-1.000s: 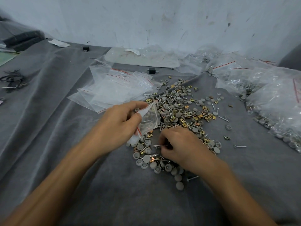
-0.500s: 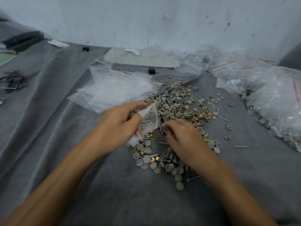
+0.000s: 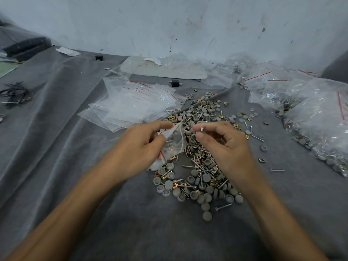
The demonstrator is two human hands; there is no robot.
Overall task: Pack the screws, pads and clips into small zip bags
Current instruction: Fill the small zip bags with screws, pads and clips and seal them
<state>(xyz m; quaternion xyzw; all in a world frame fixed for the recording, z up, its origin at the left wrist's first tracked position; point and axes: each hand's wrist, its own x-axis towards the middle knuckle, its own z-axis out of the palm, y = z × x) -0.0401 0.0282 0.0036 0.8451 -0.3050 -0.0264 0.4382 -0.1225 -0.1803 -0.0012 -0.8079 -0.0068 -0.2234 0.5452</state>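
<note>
Spillage risk: left hand pinches the zip bag at its mouth above the parts pile, right hand pinches a screw just beside it, and the slack, narrow opening may deflect it.

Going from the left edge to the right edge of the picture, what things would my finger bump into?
black tangle → left hand → small zip bag → screw → right hand pinching it → filled bags

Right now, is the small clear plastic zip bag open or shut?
Open: left hand pinches one lip of the bag; its mouth gapes toward the right hand.
</note>
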